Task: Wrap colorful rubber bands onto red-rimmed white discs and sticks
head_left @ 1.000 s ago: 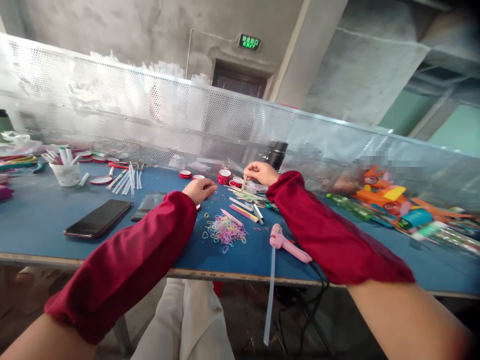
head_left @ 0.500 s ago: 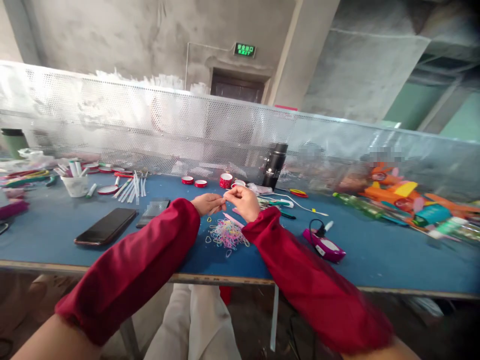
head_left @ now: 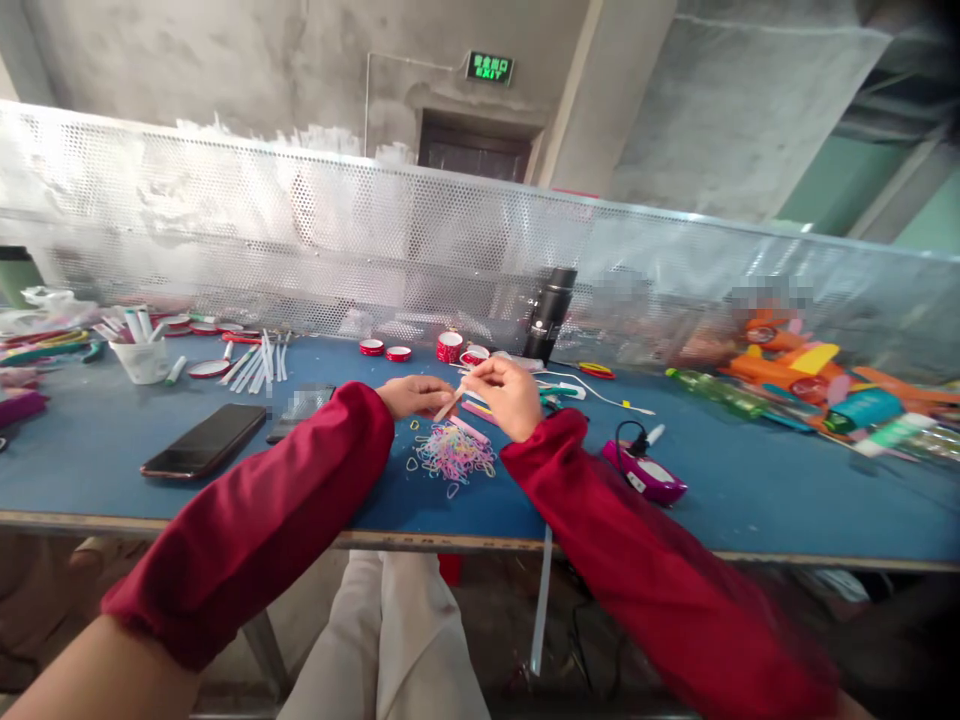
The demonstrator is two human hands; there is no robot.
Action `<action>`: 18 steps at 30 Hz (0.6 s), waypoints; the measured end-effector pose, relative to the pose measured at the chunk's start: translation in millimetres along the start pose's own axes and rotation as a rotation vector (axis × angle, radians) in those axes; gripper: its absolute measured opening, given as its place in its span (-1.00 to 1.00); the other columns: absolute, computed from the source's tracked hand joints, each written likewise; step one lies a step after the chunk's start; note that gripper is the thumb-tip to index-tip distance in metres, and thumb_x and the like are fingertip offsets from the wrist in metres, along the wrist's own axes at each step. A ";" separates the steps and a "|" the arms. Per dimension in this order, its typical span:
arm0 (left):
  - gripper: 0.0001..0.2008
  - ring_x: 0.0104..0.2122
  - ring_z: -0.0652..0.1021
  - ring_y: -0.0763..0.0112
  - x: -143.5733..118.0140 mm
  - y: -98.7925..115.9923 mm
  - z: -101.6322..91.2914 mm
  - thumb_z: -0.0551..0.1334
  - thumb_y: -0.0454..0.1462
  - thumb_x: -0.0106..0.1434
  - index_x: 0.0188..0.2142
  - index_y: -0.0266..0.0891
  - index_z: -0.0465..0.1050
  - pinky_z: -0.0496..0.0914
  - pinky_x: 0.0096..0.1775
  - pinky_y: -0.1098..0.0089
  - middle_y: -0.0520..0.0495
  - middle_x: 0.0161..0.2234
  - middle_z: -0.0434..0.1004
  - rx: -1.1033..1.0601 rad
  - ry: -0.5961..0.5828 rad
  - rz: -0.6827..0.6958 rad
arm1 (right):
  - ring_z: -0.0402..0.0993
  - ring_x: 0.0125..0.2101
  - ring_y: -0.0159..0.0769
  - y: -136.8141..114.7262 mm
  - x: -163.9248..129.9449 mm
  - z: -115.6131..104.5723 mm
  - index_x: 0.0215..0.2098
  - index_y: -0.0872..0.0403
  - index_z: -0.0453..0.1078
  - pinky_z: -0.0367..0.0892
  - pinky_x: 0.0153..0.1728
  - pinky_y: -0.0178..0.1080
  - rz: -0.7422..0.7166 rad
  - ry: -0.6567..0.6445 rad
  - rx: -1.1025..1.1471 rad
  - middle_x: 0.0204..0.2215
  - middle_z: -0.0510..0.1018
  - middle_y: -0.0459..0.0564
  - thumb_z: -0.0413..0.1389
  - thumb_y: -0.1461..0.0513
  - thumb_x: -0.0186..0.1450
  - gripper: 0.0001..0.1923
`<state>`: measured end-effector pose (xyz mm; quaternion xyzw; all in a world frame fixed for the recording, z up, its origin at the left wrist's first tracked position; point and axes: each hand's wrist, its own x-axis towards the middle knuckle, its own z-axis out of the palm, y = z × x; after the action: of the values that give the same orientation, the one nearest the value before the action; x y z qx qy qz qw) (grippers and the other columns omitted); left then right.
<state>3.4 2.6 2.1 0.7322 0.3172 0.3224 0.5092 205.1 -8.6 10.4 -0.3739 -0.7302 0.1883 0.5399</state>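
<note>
Above the pile of coloured rubber bands [head_left: 454, 452] on the blue table [head_left: 750, 500], your right hand [head_left: 510, 395] pinches a thin stick [head_left: 450, 404] whose end your left hand [head_left: 409, 396] grips, so keep both pinches firm and steady.

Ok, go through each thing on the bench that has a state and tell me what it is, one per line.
Left hand: pinched on one end of a thin stick.
Right hand: pinching the stick's other end.
Rubber bands: loose pile on the blue table.
Phone: flat, screen dark.
Black flask: upright, capped.
White cup: upright, sticks inside.
Purple device: cable plugged in.
</note>
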 end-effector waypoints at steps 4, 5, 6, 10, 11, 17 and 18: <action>-0.82 -0.55 0.48 0.53 2.3 -2.8 -2.8 0.25 -0.18 0.28 -0.34 -0.27 0.45 0.34 -0.46 0.52 0.02 -0.56 0.46 -0.043 0.068 0.004 | 0.53 -0.39 -0.28 13.9 8.5 4.0 -0.31 0.02 0.49 0.41 -0.32 -0.23 0.058 -0.120 -0.034 -0.40 0.61 -0.06 0.19 -0.01 0.20 -0.72; -0.83 -0.57 0.46 0.56 3.7 -3.3 -5.1 0.23 -0.20 0.31 -0.34 -0.28 0.42 0.32 -0.48 0.54 0.04 -0.57 0.43 -0.053 0.152 0.018 | 0.51 -0.40 -0.29 18.4 12.0 -0.7 -0.32 0.03 0.50 0.38 -0.34 -0.24 0.080 -0.138 -0.135 -0.42 0.61 -0.05 0.17 0.00 0.21 -0.72; -0.84 -0.58 0.46 0.58 5.1 -3.4 -7.5 0.20 -0.22 0.33 -0.34 -0.28 0.39 0.31 -0.49 0.56 0.05 -0.56 0.41 -0.069 0.239 0.028 | 0.49 -0.42 -0.30 22.4 14.8 -6.2 -0.37 0.04 0.51 0.35 -0.35 -0.25 0.097 -0.178 -0.284 -0.45 0.59 -0.05 0.18 0.01 0.21 -0.73; -0.87 -0.60 0.45 0.62 8.6 -3.6 -13.7 0.13 -0.31 0.36 -0.34 -0.28 0.32 0.29 -0.52 0.57 0.06 -0.52 0.40 -0.113 0.414 0.025 | 0.38 -0.52 -0.33 31.4 13.7 -19.3 -0.61 0.05 0.47 0.19 -0.44 -0.26 0.192 -0.464 -0.799 -0.59 0.53 -0.07 0.24 0.04 0.13 -0.71; -0.88 -0.61 0.43 0.62 8.9 -4.0 -14.2 0.12 -0.32 0.36 -0.34 -0.28 0.32 0.27 -0.54 0.58 0.06 -0.52 0.39 -0.108 0.421 0.027 | 0.36 -0.53 -0.34 33.0 11.2 -18.7 -0.66 0.05 0.44 0.17 -0.45 -0.26 0.213 -0.518 -0.829 -0.59 0.53 -0.08 0.26 0.07 0.12 -0.70; -0.86 -0.68 0.33 0.64 12.5 -10.4 -16.5 0.10 -0.27 0.38 -0.31 -0.26 0.34 0.14 -0.62 0.59 0.12 -0.60 0.29 -0.089 0.445 0.065 | 0.23 -0.67 -0.37 47.2 5.0 -10.9 -0.85 0.06 0.26 0.09 -0.55 -0.25 0.205 -0.493 -0.740 -0.81 0.32 -0.11 0.34 0.22 -0.06 -0.62; -0.86 -0.68 0.32 0.64 13.3 -11.6 -17.4 0.10 -0.26 0.38 -0.30 -0.26 0.34 0.13 -0.62 0.59 0.12 -0.60 0.29 -0.095 0.448 0.071 | 0.21 -0.69 -0.38 49.2 6.6 -12.4 -0.86 0.06 0.24 0.10 -0.55 -0.24 0.180 -0.440 -0.699 -0.84 0.27 -0.12 0.36 0.22 -0.09 -0.60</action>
<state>-4.2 25.8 -2.2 0.6282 0.3809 0.5091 0.4484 232.5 26.8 -14.4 -0.5477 -0.8125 0.0508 0.1933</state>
